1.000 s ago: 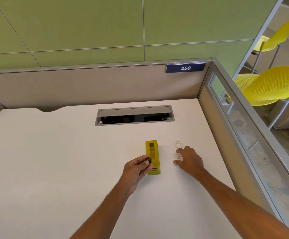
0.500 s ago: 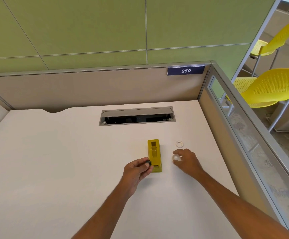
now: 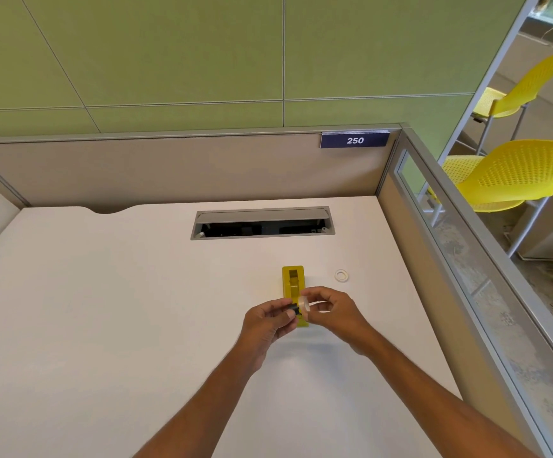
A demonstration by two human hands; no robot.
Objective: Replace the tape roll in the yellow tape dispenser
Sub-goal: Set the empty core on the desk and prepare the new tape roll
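Head view showed your fingertips point(image 3: 290, 313) meeting just above the near end of the yellow tape dispenser point(image 3: 293, 282). Your left hand point(image 3: 268, 322) pinched the small black hub point(image 3: 293, 308); your right hand point(image 3: 334, 309) gripped the clear tape roll point(image 3: 303, 305) edge-on against it. The two parts looked touching, the hub seemingly at the roll's opening, though whether it had entered was too small to tell.

From there the risk was misalignment, as I judged it: a tilted roll could jam on the hub or slip from your grip, since both parts were small and held only at the fingertips. A dropped piece could roll across the white desk point(image 3: 103, 309) toward the cable slot point(image 3: 263, 223) beyond the dispenser. The pale ring point(image 3: 341, 276), lying to the right of the dispenser, was likely the spent core and easy to confuse with the roll.
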